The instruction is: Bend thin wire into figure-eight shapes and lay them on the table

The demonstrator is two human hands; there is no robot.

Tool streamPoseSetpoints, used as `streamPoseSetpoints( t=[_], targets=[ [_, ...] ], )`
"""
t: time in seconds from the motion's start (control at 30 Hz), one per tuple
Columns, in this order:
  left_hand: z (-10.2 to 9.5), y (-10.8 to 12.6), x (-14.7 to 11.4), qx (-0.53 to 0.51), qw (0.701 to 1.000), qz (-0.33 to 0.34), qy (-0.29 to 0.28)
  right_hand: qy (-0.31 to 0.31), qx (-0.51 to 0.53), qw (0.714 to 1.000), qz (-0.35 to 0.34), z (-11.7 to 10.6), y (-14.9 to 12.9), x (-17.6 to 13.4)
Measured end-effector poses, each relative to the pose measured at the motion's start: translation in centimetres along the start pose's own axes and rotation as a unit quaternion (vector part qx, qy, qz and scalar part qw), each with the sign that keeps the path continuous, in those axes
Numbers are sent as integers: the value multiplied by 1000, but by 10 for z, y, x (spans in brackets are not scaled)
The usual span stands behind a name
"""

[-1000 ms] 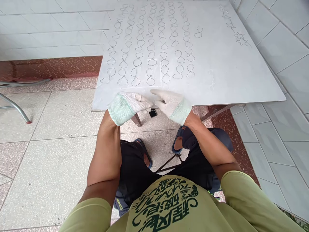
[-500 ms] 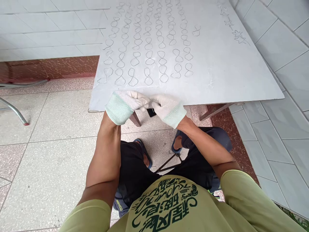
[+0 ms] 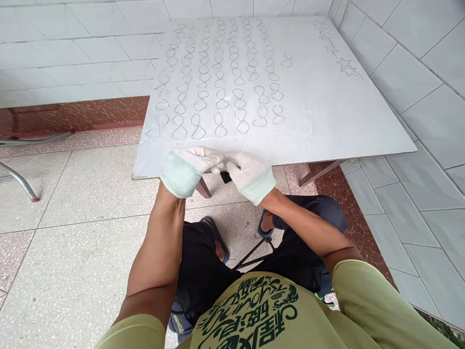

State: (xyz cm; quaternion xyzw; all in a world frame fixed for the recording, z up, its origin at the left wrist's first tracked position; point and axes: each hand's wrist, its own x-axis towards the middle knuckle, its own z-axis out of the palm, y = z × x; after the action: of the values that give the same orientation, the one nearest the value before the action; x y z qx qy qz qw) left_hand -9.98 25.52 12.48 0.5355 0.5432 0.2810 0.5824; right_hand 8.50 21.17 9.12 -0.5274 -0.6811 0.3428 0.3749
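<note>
Wire piece (image 3: 228, 160), thin and pale, sits pinched between our two gloved hands right at the near edge of the bench (image 3: 327, 111); it is so small that we cannot make out its shape. A second ago our right forefinger was stretched out over the bench edge; now both hands have closed up and drawn tight together, and the whole bench sits lower in view, so more of its far end shows.

Largest first: the bench is a wide white board standing in the corner of a white tiled wall (image 3: 417, 58), its wooden legs showing underneath. Across it lie rows of figure-eight wire loops (image 3: 220, 92), with one loop (image 3: 286, 59) set apart to the right and a few star-shaped wire pieces (image 3: 345, 65) along the far right edge. A grey metal tube leg (image 3: 20, 182) crosses the floor (image 3: 72, 252) at the left.

Our left hand (image 3: 191, 166) is curled, fingertips nipping the wire piece; our right hand (image 3: 247, 172) is likewise curled shut on it, knuckles touching the left's. A small dark object (image 3: 225, 177) shows just below the hands, half covered by them, and we cannot tell what it is. Our fingertips hide most of the wire piece.
</note>
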Motion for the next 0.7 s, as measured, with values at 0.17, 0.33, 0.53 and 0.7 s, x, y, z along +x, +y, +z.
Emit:
streamPoseSetpoints(
  t=[0.17, 0.33, 0.53, 0.7],
  targets=[
    [3, 1, -2, -14, 999, 27, 15, 9, -10, 1000, -10, -2, -4, -1],
    [-1, 2, 0, 6, 1000, 14, -4, -4, -28, 1000, 7, -5, -4, -1],
    [-8, 0, 3, 10, 1000, 14, -8, -3, -72, 997, -10, -5, 9, 5],
    [-7, -1, 3, 11, 1000, 20, -11, 1, -118, 993, 0, -8, 13, 8]
  ],
)
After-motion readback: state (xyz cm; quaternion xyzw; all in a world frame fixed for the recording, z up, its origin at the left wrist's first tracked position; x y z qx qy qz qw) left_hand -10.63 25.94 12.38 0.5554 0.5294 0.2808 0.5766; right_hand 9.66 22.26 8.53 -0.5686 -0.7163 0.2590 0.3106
